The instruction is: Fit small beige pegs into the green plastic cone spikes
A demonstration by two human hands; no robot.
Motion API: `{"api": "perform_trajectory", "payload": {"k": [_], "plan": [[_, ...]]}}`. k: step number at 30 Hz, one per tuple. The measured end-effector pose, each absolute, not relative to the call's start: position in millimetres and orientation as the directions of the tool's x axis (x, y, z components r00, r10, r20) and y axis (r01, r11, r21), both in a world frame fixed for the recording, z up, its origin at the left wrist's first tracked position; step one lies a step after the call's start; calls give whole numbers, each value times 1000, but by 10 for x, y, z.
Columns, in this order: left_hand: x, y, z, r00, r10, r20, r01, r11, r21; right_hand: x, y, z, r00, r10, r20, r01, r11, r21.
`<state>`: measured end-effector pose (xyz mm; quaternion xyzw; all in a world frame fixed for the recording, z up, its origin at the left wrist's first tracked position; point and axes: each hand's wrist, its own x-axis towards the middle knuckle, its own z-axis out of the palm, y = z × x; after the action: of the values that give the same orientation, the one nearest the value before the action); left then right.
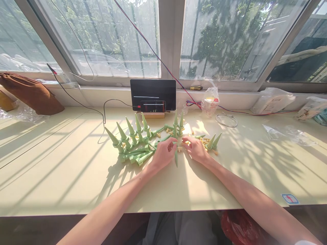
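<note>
Spike — tip and axis nearward, seemingly

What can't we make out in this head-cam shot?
All head view:
- Left hand: exact grip on the green spike; fingers cover part.
- Right hand: whether it touches the yellow piece near its fingertips; too small.
- Phone: screen text; too small.
- Brown bag: far end; cut off by left edge.
- Red bag: top; hidden by table and right forearm.
</note>
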<state>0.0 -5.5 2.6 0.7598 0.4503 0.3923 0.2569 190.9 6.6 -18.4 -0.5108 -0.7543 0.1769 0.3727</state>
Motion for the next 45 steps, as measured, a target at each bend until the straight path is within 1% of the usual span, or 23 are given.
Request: {"api": "perform_trajectory", "payload": {"k": [10,20,23,27,30,34,37,41,45], "plan": [[7,-52,28,288,884,367,487,-465,739,1924,90,-238,-213,879,428,631,458,-626],[4,-60,35,275,888,369,494,-460,738,1881,27,-177,-154,862,483,536,483,-692],[9,-63,47,274,888,369,490,-459,742,1850,-28,-122,-156,833,531,534,523,-665],[11,-76,69,273,889,367,474,-457,753,1820,-89,-63,-229,776,588,536,605,-589],[11,-79,73,283,886,367,457,-461,761,1801,-117,-44,-274,760,589,546,627,-556],[12,-63,55,296,875,382,446,-480,756,1788,-134,-48,-296,751,590,540,641,-545],[11,-54,47,287,878,383,436,-476,764,1793,-141,-56,-283,767,576,530,626,-572],[13,-59,62,257,893,370,387,-446,807,1797,-153,-47,-258,804,536,519,583,-625],[22,-61,77,240,909,340,358,-409,839,1782,-170,-8,-270,801,534,499,591,-634]]}}
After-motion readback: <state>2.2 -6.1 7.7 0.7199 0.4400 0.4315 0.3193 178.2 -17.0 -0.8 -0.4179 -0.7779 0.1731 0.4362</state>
